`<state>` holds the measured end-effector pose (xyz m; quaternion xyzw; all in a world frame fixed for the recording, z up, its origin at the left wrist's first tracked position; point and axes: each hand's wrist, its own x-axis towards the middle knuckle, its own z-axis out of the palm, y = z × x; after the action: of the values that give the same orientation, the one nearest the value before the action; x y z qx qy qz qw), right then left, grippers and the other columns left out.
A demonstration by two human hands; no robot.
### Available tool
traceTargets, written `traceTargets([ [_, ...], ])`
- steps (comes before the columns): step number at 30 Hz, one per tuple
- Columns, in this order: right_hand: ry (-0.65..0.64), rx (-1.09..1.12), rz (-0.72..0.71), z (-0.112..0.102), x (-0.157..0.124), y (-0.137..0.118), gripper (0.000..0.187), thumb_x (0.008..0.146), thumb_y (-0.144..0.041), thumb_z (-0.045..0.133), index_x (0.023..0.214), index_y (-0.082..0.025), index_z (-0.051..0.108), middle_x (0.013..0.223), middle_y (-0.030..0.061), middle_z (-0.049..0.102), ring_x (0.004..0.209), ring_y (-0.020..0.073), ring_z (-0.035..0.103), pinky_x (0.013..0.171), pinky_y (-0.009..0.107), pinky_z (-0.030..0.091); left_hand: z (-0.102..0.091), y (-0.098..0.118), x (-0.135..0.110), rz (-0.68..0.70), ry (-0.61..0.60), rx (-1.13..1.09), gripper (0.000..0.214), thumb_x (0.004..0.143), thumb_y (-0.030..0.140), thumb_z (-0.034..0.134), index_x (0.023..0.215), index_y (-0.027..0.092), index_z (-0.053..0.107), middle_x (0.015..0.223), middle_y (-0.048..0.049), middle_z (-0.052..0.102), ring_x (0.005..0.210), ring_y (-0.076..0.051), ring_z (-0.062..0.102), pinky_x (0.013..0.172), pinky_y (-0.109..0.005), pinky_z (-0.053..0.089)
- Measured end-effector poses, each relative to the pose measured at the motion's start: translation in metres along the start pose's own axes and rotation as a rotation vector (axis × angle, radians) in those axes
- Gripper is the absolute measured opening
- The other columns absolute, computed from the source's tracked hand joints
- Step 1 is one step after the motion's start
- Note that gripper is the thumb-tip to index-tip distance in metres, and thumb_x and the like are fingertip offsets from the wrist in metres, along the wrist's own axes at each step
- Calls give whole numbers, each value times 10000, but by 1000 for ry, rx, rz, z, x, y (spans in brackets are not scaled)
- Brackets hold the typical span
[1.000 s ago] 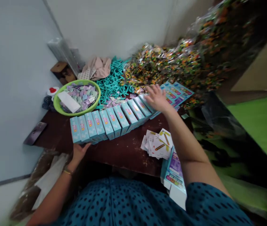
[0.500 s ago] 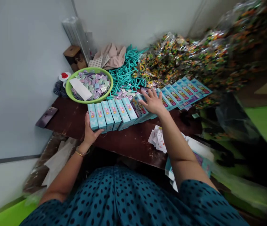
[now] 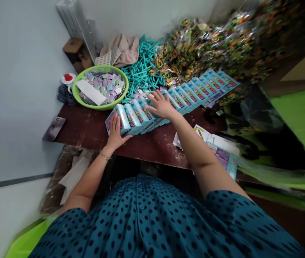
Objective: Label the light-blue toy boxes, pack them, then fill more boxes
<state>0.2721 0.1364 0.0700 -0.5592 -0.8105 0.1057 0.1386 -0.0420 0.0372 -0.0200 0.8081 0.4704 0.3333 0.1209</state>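
Note:
A slanting row of light-blue printed boxes (image 3: 184, 97) runs across the dark red table (image 3: 87, 123), each leaning on its neighbour. My left hand (image 3: 115, 133) rests against the left end of the row, palm on the end box and thumb stretched out. Farther along, my right hand (image 3: 161, 105) lies over the middle boxes with its fingers spread. Neither hand is wrapped around a box. Part of the row is hidden under my right hand.
Behind the row stand a green basin (image 3: 100, 107) of small packets, a heap of teal sticks (image 3: 143, 68) and clear bags of coloured pieces (image 3: 206, 50). A phone (image 3: 55, 128) lies at the left edge. White papers (image 3: 202, 133) and flat printed card (image 3: 223, 157) lie by my right forearm.
The left-end boxes have tipped over to lean like the others, and the end has shifted right. My left hand went from gripping the end box to lying flat against it.

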Motion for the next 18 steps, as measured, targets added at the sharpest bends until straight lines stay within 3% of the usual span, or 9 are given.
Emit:
traceTargets([
  [4,301,75,197,-20,-12,60,641,1032,-595,446,1581,-267,471,1696,115,354,1598,357,244,1263,697,178,-1,-15,-26,3,19,-48,1261,831,659,752,1699,194,-36,1764,-246,67,1653,-385,40,1326,-606,123],
  [7,542,86,420,-38,-41,129,561,996,-526,527,1425,-180,631,1566,177,513,1493,326,427,1263,572,296,-4,-25,-40,-15,36,-71,1216,840,602,775,1704,222,9,1762,-239,92,1650,-388,81,1320,-616,138],
  [10,716,76,665,-57,-76,200,503,985,-438,506,1322,-111,686,1405,205,638,1383,302,545,1234,495,366,-5,-39,-48,-34,47,-129,1181,853,591,761,1707,226,32,1767,-228,75,1650,-392,74,1315,-615,155],
  [13,755,56,889,-76,-96,252,567,1005,-431,436,1342,-33,658,1393,251,636,1362,302,557,1224,466,367,-1,-54,-56,-111,90,-219,1037,938,614,605,1710,216,38,1779,-193,59,1651,-378,70,1327,-592,106],
  [15,750,46,988,-84,-93,271,703,1040,-512,340,1445,19,561,1491,305,542,1420,306,505,1241,474,331,3,-65,-66,-201,117,-262,912,980,588,493,1713,256,64,1788,-127,92,1652,-345,109,1344,-523,117],
  [18,722,9,926,-84,-73,276,922,1051,-647,78,1549,57,403,1533,357,467,1448,298,482,1214,509,362,5,-79,-87,-303,168,-253,828,975,525,441,1709,332,109,1793,-28,122,1647,-332,138,1348,-495,130],
])
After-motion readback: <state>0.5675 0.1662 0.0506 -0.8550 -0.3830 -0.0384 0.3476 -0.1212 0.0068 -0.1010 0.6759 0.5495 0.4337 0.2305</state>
